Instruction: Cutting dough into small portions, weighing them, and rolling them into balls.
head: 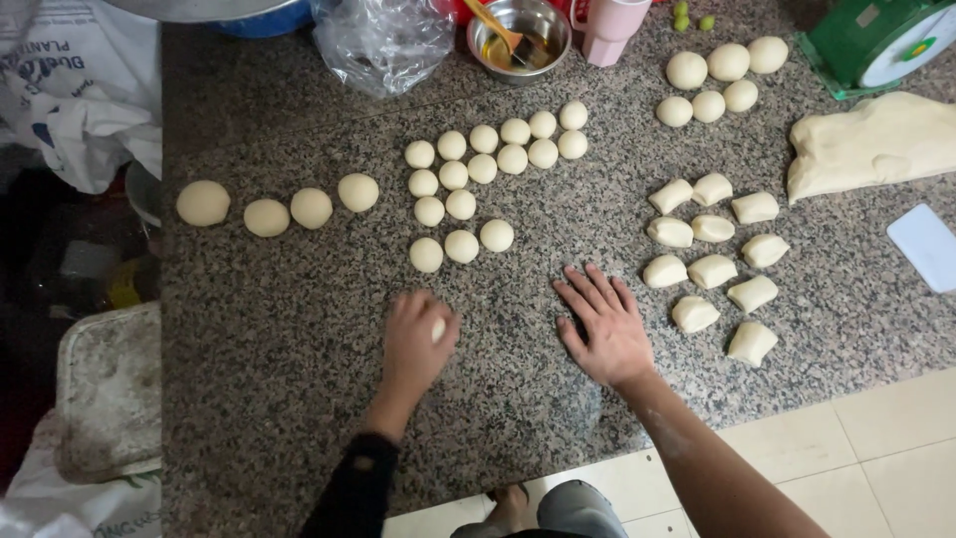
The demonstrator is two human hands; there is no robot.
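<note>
The left hand (416, 339) cups a dough ball (438, 328) against the speckled surface (299, 329) while the right hand (603, 327) lies flat, fingers spread, beside cut dough pieces (712, 270).

Hidden, cropped and unclear items, head view

Dough ball (438, 328): mostly covered by the cupped left hand (416, 342); only a pale sliver shows at the fingers, so its shape cannot be judged. Green scale (876, 40): cut by the top and right edges, dial partly out of frame. Dough slab (868, 144): runs off the right edge. White scraper (928, 246): clipped at the right edge. Pink cup (610, 28) and blue basin (261, 18): tops cut by the upper edge. Steel bowl (519, 38): contents indistinct, a wooden utensil handle partly cropped. Plastic bag (381, 40): contents not discernible. Small green items (692, 20): too small to identify. Floured tray (110, 394): partly below the counter (299, 399).
</note>
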